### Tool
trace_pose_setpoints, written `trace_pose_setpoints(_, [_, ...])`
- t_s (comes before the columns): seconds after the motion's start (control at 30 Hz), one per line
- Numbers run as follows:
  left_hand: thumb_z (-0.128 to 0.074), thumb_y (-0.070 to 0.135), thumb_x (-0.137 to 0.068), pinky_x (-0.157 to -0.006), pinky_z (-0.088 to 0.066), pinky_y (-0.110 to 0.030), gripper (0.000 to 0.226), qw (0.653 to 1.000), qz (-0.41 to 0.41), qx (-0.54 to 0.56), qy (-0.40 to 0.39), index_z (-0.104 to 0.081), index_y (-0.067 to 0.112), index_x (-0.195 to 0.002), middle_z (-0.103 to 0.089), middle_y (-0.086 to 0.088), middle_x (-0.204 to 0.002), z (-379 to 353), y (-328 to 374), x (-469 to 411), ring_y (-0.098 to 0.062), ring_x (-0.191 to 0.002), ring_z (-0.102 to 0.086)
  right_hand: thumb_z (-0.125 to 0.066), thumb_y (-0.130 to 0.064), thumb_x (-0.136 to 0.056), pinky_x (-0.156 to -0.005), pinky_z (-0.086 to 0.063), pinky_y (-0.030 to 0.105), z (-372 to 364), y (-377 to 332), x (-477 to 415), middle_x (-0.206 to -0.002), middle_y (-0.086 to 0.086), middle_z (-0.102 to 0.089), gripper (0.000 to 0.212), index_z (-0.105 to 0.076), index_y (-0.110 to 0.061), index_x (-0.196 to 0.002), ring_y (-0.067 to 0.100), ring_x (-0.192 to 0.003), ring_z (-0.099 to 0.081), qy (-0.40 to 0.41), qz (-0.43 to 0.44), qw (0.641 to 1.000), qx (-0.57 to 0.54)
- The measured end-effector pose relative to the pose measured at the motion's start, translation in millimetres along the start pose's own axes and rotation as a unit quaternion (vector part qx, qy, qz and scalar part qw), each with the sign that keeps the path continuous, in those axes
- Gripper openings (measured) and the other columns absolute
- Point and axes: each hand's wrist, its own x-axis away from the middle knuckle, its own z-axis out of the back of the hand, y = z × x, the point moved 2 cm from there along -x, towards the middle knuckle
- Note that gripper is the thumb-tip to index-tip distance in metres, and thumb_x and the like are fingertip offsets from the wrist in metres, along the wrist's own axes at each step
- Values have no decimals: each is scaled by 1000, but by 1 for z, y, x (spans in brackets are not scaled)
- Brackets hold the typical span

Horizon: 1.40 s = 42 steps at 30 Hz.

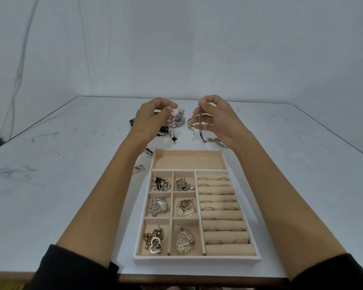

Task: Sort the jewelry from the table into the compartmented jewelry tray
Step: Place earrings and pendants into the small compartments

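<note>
The beige compartmented jewelry tray (pixel 197 259) lies near the table's front edge. Its six small left compartments hold brooches, pendants and chains, its ring rolls (pixel 220 214) on the right carry several rings, and the long far compartment (pixel 189 162) is bare. Beyond the tray, my left hand (pixel 151 120) is raised and pinches a pearl bracelet with a black clover charm (pixel 173 130) that dangles down. My right hand (pixel 218 122) holds a silver chain bracelet (pixel 200 120) hanging from its fingertips.
On the table behind my hands lie a silver wristwatch (pixel 179 118), a gold bangle (pixel 190 122), a silver link bracelet (pixel 215 140), black cord pieces (pixel 164 130) and a small metal piece (pixel 148 152) by the tray's far left corner.
</note>
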Motion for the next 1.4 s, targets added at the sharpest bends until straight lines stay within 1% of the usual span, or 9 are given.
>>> trace_pose_setpoints(0.23, [-50,10,-97,-85,-56,-29,17,1000,0,3,-9,-66,11,-102,-59,2,-90,-1,3,2,-17,-80,-67,-50,-16,-99,-58,-50,32,-3,-1,2,-74,2,-51,6,-49,-15,-93,16,-54,-49,3,-6,1000,-20])
trace_pose_setpoints(0.37, [-50,9,-96,-82,-54,-30,17,1000,0,-12,-7,-66,11,-101,-59,4,-81,0,1,3,-18,-73,-63,-46,-11,-97,-57,-45,28,3,6,-2,-74,3,-49,6,-50,-14,-99,14,-52,-47,49,-16,992,113])
trace_pose_setpoints(0.47, [-50,10,-96,-78,-52,-33,18,999,-1,-31,-11,-67,12,-100,-60,2,-78,0,-1,2,-17,-71,-62,-50,-8,-93,-59,-43,28,7,15,-3,-74,3,-55,11,-55,-13,-103,14,-58,-52,58,-23,967,245])
trace_pose_setpoints(0.6, [-50,8,-97,-76,-59,-34,18,1000,5,-12,-13,-67,8,-102,-58,0,-78,-1,-1,2,-13,-66,-59,-61,-1,-85,-64,-41,24,11,19,-3,-63,-5,-53,14,-68,-12,-92,10,-69,-54,44,16,916,399])
trace_pose_setpoints(0.73, [-50,8,-97,-77,-59,-35,18,1000,5,-16,-15,-67,7,-103,-57,-1,-81,-1,-2,2,-9,-63,-59,-67,4,-79,-70,-41,23,17,20,-4,-71,-3,-56,20,-73,-10,-91,17,-79,-57,36,15,861,508])
trace_pose_setpoints(1.0, [-50,8,-98,-74,-59,-29,17,1000,8,-20,-18,-66,8,-102,-57,0,-83,-2,-6,1,-3,-60,-59,-71,4,-79,-74,-45,22,22,18,3,-100,7,-68,28,-73,-9,-103,17,-91,-60,-41,-34,837,545])
trace_pose_setpoints(1.17, [-50,7,-98,-70,-58,-24,16,1000,9,-11,-18,-66,8,-101,-57,0,-81,-2,-6,1,-2,-59,-58,-66,6,-81,-59,-40,16,19,18,3,-91,7,-65,23,-74,-5,-99,16,-82,-56,-48,-21,819,572])
trace_pose_setpoints(1.3, [-50,7,-97,-65,-54,-18,16,1000,9,-12,-17,-66,9,-101,-57,-2,-83,-2,-5,1,-5,-62,-58,-58,3,-87,-75,-47,28,17,19,4,-94,5,-58,19,-69,-5,-100,19,-86,-56,-72,-32,804,589])
trace_pose_setpoints(1.4, [-51,6,-97,-64,-54,-19,16,1000,9,-10,-20,-66,8,-100,-56,-3,-83,-3,-5,1,-9,-66,-58,-51,3,-88,-84,-50,35,18,23,3,-103,7,-64,22,-68,-8,-96,23,-96,-60,-79,-43,795,600])
